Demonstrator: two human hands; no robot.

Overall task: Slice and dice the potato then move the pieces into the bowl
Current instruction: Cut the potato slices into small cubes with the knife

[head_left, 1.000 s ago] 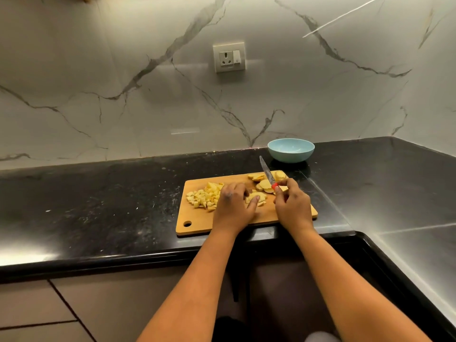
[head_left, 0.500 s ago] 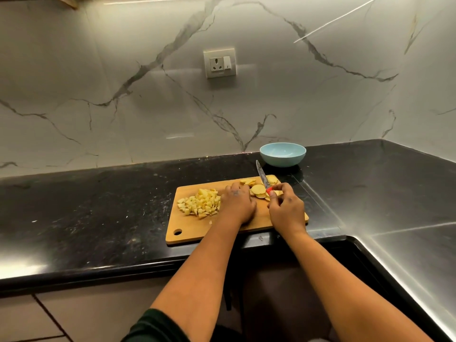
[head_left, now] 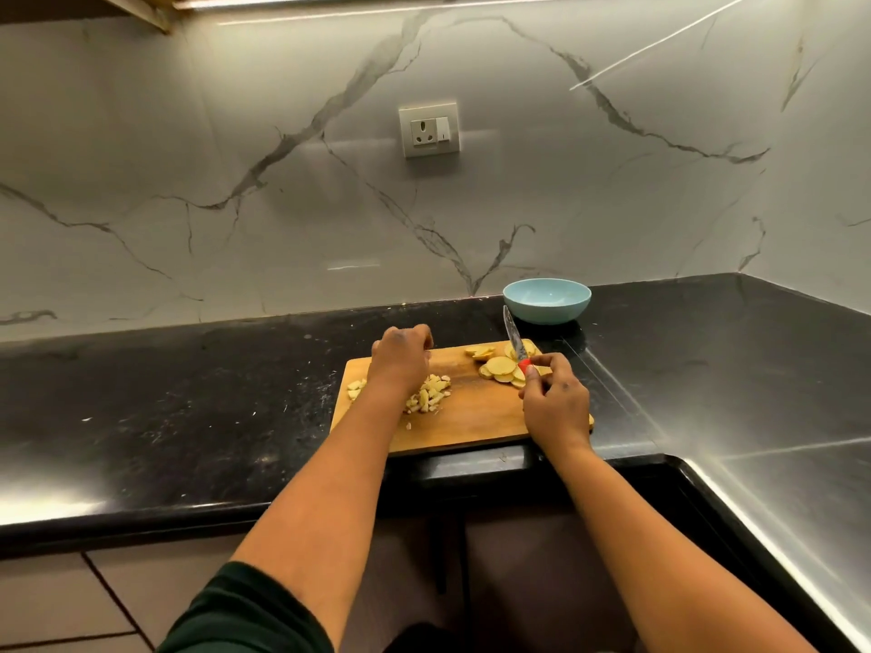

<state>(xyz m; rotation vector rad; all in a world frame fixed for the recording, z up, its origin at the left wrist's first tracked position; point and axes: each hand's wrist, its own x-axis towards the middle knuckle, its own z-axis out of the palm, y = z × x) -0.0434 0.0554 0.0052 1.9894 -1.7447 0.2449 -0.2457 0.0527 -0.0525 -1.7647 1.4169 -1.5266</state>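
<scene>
Wooden board (head_left: 471,424) holds diced potato (head_left: 431,393) under left hand (head_left: 400,355), fingers curled, can't tell if holding anything. Right hand (head_left: 554,402) grips knife (head_left: 514,340) over slices (head_left: 499,367); blue bowl (head_left: 546,301) just behind.

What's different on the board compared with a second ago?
The left hand has left the slices beside the knife and moved left to the far edge of the board, fingers curled, above the diced pile. The right hand still grips the knife over the slices. The bowl looks unmoved.
</scene>
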